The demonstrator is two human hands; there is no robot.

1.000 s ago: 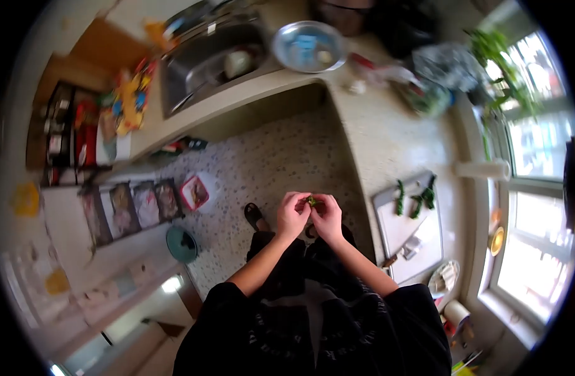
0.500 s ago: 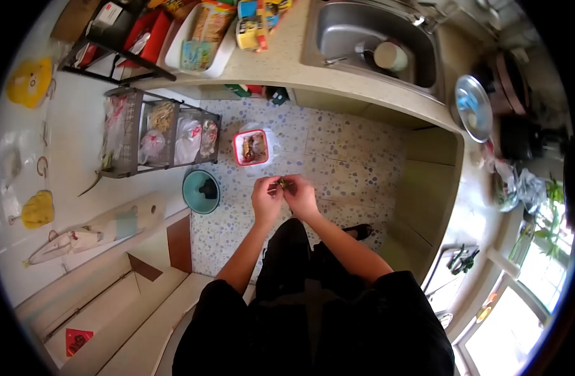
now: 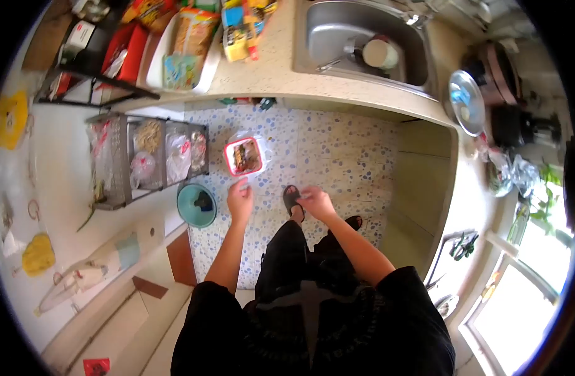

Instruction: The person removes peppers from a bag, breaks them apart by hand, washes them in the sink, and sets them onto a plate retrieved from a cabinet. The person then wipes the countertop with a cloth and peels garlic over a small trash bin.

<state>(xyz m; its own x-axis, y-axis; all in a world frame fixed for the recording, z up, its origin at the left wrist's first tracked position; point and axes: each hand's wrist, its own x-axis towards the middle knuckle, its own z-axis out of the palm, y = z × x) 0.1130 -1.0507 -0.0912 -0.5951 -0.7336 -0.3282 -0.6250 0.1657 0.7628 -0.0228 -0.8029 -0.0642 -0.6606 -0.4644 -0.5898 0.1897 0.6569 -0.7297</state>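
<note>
At the far left you have the grey rack [image 3: 119,150] with its bagged goods, and next to it the teal bucket [image 3: 187,210] on the floor, a dark thing inside.

Just right of the bucket in this view is your left hand [image 3: 240,199], raised above the floor, its fingers bent and pointing forward. Whether the fingertips pinch anything, I cannot tell. The red-rimmed container [image 3: 228,161] sits on the floor directly ahead of those fingers — its near rim shows just past them, though how far below they hang is hard to judge. It looks almost square, so no long axis stands out; it is turned slightly, with brown and dark scraps [image 3: 245,156] in it.

Farther right, one dark sandal [image 3: 291,197] shows beside your right hand [image 3: 317,203]. That hand's fingers curl inward, toward your left; I cannot tell if they hold anything. From there the container lies ahead and to the left — your left hand is clearly the nearer one.

At the far right, dark green pieces [image 3: 464,246] lie on the cutting board [image 3: 446,264], well apart from both hands.
</note>
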